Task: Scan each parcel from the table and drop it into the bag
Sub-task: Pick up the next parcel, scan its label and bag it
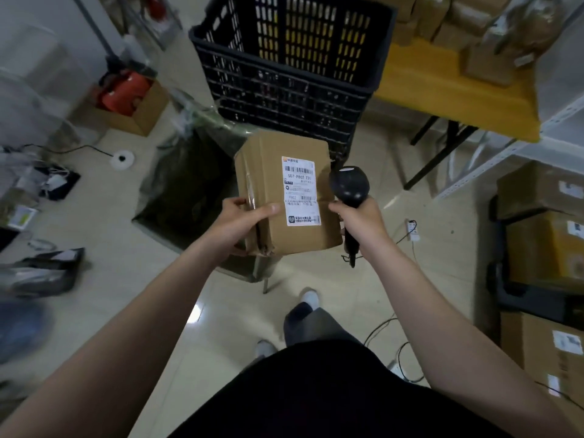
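Note:
My left hand (240, 221) grips the near left edge of a brown cardboard parcel (271, 172), thumb across its top. The parcel faces up, showing a white shipping label (300, 191) with barcodes. Just right of the parcel, my right hand (358, 221) holds a black handheld scanner (349, 186) by its handle, its head level with the label. An open dark green bag (186, 184) stands on the floor under and left of the parcel. At the upper right, a yellow table (452, 90) carries several wrapped parcels (486, 61).
A big black perforated crate (284, 67) stands just behind the parcel. Stacked cardboard boxes (543, 248) line the right side under a white shelf (518, 147). A box with red items (129, 99) and cables lie on the floor at left. My feet are below.

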